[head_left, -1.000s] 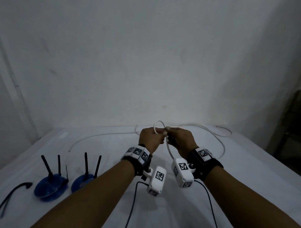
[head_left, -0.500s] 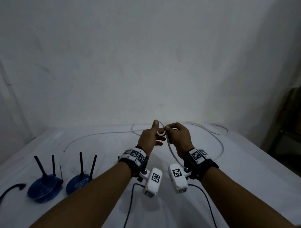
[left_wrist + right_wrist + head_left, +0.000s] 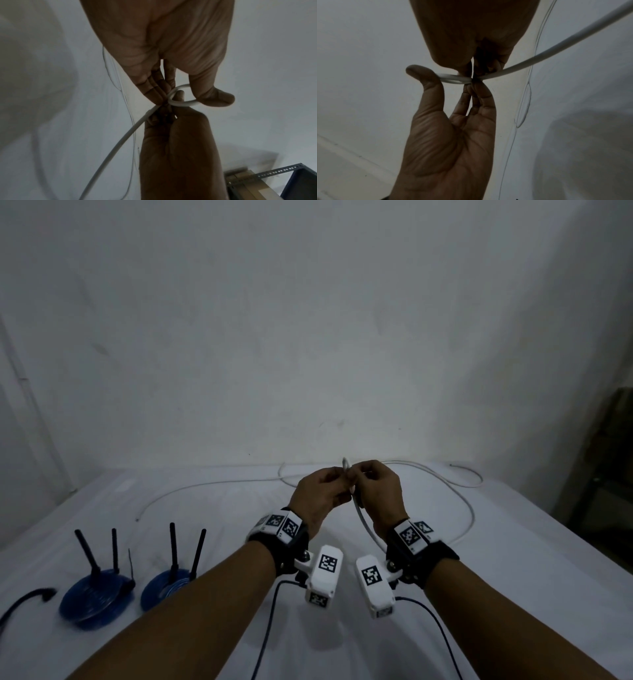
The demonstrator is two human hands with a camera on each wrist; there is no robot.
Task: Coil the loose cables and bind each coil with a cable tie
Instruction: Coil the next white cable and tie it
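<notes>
White cable (image 3: 469, 510): small loop raised above the white-covered table (image 3: 513, 577), remainder trailing across it. Left hand (image 3: 320, 494) and right hand (image 3: 375, 491): fingertips pinched on the loop, hands touching.

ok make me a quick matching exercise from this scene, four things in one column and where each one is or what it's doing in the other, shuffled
Things:
1. white cable
2. left hand
3. blue routers
4. black cable

States:
A. stand side by side at the table's left
B. lies at the far left edge
C. pinches a small loop
D. trails in a wide curve across the table

Pairs: 1-D, 2-C, 3-A, 4-B
</notes>
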